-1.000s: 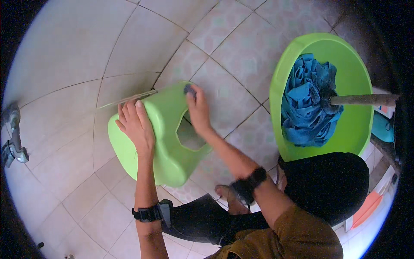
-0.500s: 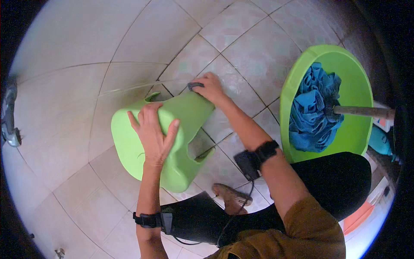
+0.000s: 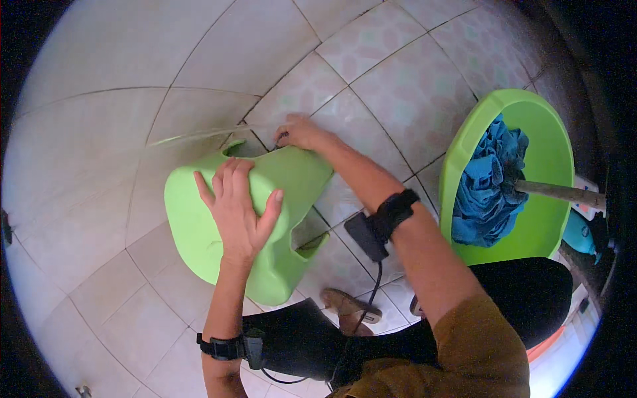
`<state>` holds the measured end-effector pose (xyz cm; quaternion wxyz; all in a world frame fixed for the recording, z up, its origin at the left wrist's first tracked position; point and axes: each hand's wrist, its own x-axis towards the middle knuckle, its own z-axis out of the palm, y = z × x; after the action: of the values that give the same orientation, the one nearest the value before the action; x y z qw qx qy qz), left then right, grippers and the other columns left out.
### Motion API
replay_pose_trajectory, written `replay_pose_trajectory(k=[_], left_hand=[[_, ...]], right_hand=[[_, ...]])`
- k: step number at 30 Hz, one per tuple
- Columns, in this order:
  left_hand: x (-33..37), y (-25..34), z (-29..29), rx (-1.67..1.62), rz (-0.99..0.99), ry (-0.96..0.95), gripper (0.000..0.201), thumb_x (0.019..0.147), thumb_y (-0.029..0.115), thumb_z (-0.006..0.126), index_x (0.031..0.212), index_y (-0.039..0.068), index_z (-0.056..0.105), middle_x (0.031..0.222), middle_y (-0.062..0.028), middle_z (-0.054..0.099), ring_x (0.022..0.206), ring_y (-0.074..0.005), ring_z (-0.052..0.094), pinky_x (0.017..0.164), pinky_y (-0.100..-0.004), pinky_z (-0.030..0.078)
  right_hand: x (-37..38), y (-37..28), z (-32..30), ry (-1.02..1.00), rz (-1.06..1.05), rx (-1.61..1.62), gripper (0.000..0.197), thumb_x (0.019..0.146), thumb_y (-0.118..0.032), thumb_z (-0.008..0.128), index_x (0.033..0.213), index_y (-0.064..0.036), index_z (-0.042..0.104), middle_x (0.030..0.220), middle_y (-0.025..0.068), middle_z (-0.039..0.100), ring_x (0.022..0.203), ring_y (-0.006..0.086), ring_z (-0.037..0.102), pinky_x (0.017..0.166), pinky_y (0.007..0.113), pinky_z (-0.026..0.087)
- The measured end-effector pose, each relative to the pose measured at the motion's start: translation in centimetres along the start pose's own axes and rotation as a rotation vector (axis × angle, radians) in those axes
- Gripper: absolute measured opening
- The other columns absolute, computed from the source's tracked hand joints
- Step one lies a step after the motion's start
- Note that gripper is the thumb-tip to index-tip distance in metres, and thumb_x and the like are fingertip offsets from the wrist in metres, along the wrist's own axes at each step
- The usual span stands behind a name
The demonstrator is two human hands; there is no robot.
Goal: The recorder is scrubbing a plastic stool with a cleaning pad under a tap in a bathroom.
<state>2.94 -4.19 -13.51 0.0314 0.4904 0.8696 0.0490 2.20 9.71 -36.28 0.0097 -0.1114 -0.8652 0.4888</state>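
Note:
A light green plastic stool (image 3: 292, 174) lies tipped over, with its seat turned toward the wall on the left. My left hand (image 3: 233, 215) rests spread across the seat's edge, fingers and thumb apart, pressing on the plastic. At the far end of the stool's leg, my right hand (image 3: 306, 132) is closed round a dark grey scouring pad (image 3: 283, 138), mostly hidden by the fingers. A thin clear streak that looks like a water stream (image 3: 192, 137) reaches from the left toward that leg.
On the right stands a large green basin (image 3: 458, 156) holding bunched blue cloth (image 3: 488, 186). A wooden handle (image 3: 561, 192) reaches into it. Behind it is a teal bottle (image 3: 578, 233). The tiled floor (image 3: 398, 86) looks wet, and a tiled wall (image 3: 99, 146) borders the left.
My right hand has slid left with the scouring pad, over the end of the stool's leg. The left hand keeps its place on the seat. The view has shifted slightly.

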Motion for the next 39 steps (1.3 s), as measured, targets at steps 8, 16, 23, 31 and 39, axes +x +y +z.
replay_pose_trajectory(k=[8,16,23,31,39], left_hand=[[-1.0,-0.6,-0.2,0.039,-0.016,0.011,0.055,0.079,0.049,0.05,0.111,0.005,0.047,0.112,-0.0137,0.051,0.116,-0.0323,0.042,0.107,-0.0559,0.005],[-0.2,0.2,0.2,0.006,0.006,0.027,0.059,0.076,0.051,0.056,0.11,0.003,0.049,0.111,-0.0118,0.051,0.116,-0.0289,0.042,0.105,-0.0599,0.007],[-1.1,-0.5,-0.4,0.053,-0.024,0.042,0.057,0.075,0.05,0.058,0.109,0.005,0.05,0.11,-0.0112,0.051,0.115,-0.0283,0.043,0.104,-0.0596,0.009],[0.7,-0.4,0.2,0.017,-0.031,0.106,0.048,0.077,0.045,0.058,0.103,0.006,0.051,0.102,-0.0073,0.053,0.107,-0.0267,0.046,0.104,-0.0582,0.014],[1.2,-0.1,0.7,0.061,-0.012,0.155,0.043,0.079,0.043,0.057,0.102,0.007,0.052,0.099,-0.0063,0.054,0.104,-0.0256,0.047,0.102,-0.0594,0.018]], right_hand=[[-7.0,0.6,-2.4,0.23,0.068,0.005,0.018,0.071,-0.017,0.067,0.087,-0.0113,0.067,0.093,0.0119,0.058,0.093,0.0302,0.052,0.083,0.041,0.043],[-1.3,0.5,-2.2,0.035,-0.232,-0.24,0.018,0.067,-0.01,0.068,0.085,-0.0118,0.066,0.092,0.0101,0.056,0.094,0.0301,0.05,0.083,0.041,0.043],[-7.7,0.7,-2.3,0.151,0.148,-0.084,0.02,0.069,-0.011,0.067,0.089,-0.0119,0.066,0.099,0.0126,0.052,0.099,0.0317,0.048,0.085,0.041,0.044],[-5.3,1.4,-1.7,0.333,0.068,-0.008,0.019,0.067,-0.012,0.069,0.086,-0.0115,0.066,0.089,0.0138,0.052,0.093,0.0332,0.051,0.081,0.041,0.044],[-6.8,1.1,-1.8,0.467,0.22,-0.082,0.023,0.064,-0.006,0.071,0.086,-0.0099,0.065,0.083,0.0112,0.05,0.082,0.0311,0.05,0.076,0.039,0.043]])
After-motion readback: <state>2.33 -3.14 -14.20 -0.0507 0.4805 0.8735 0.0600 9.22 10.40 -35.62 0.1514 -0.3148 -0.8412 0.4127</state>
